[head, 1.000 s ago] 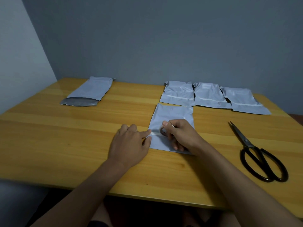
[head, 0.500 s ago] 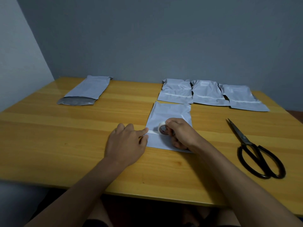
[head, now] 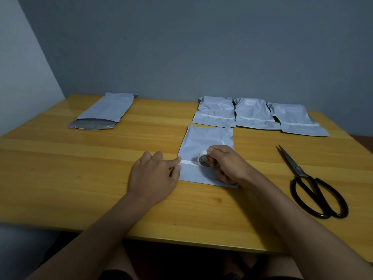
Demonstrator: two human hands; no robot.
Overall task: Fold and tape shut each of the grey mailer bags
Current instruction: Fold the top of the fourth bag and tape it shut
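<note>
Mailer bag [head: 205,138] gets tape roll [head: 204,159] apparently gripped by right hand [head: 228,165].

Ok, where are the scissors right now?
In the head view the scissors lie untouched on the table's right side, right of the right hand and nearer than the taped bags.

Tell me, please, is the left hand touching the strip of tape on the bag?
Touching. In the head view the left hand's fingertip presses the tape strip's end onto the bag.
</note>
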